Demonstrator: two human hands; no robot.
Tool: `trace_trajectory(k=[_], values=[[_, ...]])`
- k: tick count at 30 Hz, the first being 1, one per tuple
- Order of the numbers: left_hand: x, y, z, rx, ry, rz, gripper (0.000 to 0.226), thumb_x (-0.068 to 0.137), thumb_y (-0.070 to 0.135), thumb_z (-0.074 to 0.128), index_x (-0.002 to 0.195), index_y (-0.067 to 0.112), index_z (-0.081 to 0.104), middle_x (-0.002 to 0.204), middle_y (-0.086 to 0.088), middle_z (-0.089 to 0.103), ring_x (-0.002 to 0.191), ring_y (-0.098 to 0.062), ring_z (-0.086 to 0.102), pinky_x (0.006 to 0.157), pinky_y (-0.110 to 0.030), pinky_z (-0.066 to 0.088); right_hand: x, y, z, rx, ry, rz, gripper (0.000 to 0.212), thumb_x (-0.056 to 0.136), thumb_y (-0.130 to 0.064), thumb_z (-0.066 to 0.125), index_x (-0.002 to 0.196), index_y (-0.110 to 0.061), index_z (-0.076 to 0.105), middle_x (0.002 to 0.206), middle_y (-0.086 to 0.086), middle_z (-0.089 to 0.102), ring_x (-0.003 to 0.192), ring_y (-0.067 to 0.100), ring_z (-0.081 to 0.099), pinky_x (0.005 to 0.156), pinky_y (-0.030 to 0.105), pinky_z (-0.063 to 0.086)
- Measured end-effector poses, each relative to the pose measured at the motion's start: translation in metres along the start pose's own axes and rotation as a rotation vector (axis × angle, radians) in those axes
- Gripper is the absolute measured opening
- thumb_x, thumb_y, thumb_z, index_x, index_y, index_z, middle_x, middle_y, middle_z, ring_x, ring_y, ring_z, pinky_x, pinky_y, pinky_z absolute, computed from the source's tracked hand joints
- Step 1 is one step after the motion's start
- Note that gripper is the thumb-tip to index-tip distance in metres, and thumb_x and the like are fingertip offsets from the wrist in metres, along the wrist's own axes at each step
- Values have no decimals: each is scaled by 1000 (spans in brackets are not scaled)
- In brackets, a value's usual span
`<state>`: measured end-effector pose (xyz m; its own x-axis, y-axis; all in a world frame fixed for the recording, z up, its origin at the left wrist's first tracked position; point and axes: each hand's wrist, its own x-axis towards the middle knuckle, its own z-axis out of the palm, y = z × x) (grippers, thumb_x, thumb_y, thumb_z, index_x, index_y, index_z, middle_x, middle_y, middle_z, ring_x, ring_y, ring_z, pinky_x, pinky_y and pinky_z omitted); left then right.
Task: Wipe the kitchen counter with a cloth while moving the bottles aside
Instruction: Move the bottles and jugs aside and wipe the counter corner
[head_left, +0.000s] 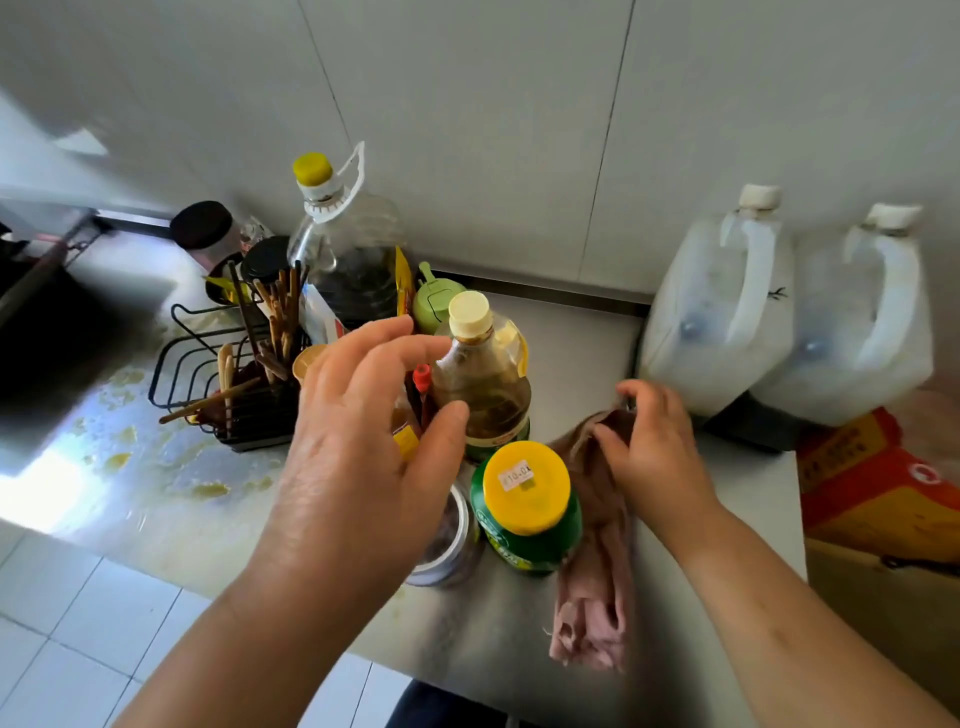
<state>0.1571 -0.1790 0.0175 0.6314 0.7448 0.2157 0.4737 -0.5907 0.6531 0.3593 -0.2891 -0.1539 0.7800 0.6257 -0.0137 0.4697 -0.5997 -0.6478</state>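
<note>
My left hand (358, 441) hovers open, fingers spread, just left of a brown oil bottle (485, 387) with a cream cap; the thumb is close to its side, contact unclear. My right hand (652, 452) is shut on a pinkish-brown cloth (597, 571) that lies along the steel counter (571, 353) toward the front edge. A green jar with a yellow lid (527, 506) stands between my hands. A small red-capped bottle (422, 382) and a glass jar (452, 545) are partly hidden under my left hand.
A large oil jug with a yellow cap (348, 249), black-lidded jars (205, 228), a green container (434, 301) and a black wire rack of chopsticks (244, 364) crowd the back left. Two white jugs (727, 312) stand at right, with orange sacks (872, 483). Yellow stains (208, 488) mark the left counter.
</note>
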Motion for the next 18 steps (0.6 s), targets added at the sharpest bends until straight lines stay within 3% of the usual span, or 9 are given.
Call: trace_trajectory(k=[3, 4, 6, 7, 9, 11, 12, 14, 18], values=[[5, 3, 2, 21, -38, 17, 40, 80, 38, 54, 120, 32, 56, 133, 19, 41, 125, 0, 33, 92, -15, 27, -19, 0, 16, -188, 21, -242, 53, 88, -13, 65, 137, -9, 47, 147, 19, 37, 135, 38, 38, 108, 43, 36], [9, 4, 2, 34, -47, 20, 41, 80, 39, 54, 121, 33, 56, 133, 19, 41, 125, 0, 32, 91, -13, 26, -25, 3, 24, -238, -89, -295, 59, 89, -15, 65, 142, -6, 42, 153, 20, 29, 140, 40, 31, 111, 44, 34], [18, 4, 3, 82, -78, 21, 44, 80, 41, 54, 123, 33, 54, 136, 17, 41, 126, -1, 31, 94, -15, 25, -38, 12, 41, -277, -369, -236, 74, 96, -31, 54, 154, -12, 12, 162, 14, -4, 149, 34, -1, 120, 42, 16], [24, 3, 4, 119, -99, 23, 46, 80, 43, 53, 126, 33, 52, 138, 15, 41, 129, -3, 31, 98, -19, 25, -41, 17, 47, -322, -418, -222, 79, 96, -35, 53, 154, -12, 5, 160, 14, -10, 148, 35, -6, 121, 42, 9], [35, 1, 6, 197, -144, 22, 52, 82, 47, 51, 132, 33, 46, 143, 13, 37, 133, -8, 30, 101, -25, 27, -39, 22, 56, -375, -345, -299, 84, 88, -32, 65, 150, -1, 17, 156, 26, 9, 143, 48, 10, 120, 47, 9], [48, 0, 8, 254, -186, 30, 57, 83, 50, 47, 138, 38, 37, 149, 15, 30, 136, -9, 26, 101, -23, 22, -27, 20, 63, -405, -251, -341, 78, 87, -32, 57, 147, 5, 23, 150, 33, 26, 137, 54, 21, 118, 48, 7], [56, -1, 11, 270, -212, 30, 59, 84, 51, 46, 140, 40, 31, 151, 17, 26, 138, -9, 23, 101, -23, 19, -16, 19, 68, -455, -239, -342, 76, 90, -32, 47, 149, 4, 16, 152, 33, 21, 140, 52, 16, 117, 46, 3], [71, -3, 17, 296, -271, 30, 62, 87, 53, 45, 143, 43, 22, 155, 18, 19, 141, -10, 18, 104, -26, 19, 11, 24, 82, -499, -286, -247, 75, 98, -35, 32, 151, -3, -10, 158, 25, -9, 146, 41, -11, 119, 43, -7], [88, -6, 30, 329, -377, 52, 60, 90, 50, 45, 144, 44, 18, 153, 16, 24, 138, -14, 28, 105, -29, 28, 66, 22, 99, -432, -244, -175, 83, 96, -36, 41, 151, -11, -16, 160, 14, -19, 146, 27, -21, 118, 36, -15]])
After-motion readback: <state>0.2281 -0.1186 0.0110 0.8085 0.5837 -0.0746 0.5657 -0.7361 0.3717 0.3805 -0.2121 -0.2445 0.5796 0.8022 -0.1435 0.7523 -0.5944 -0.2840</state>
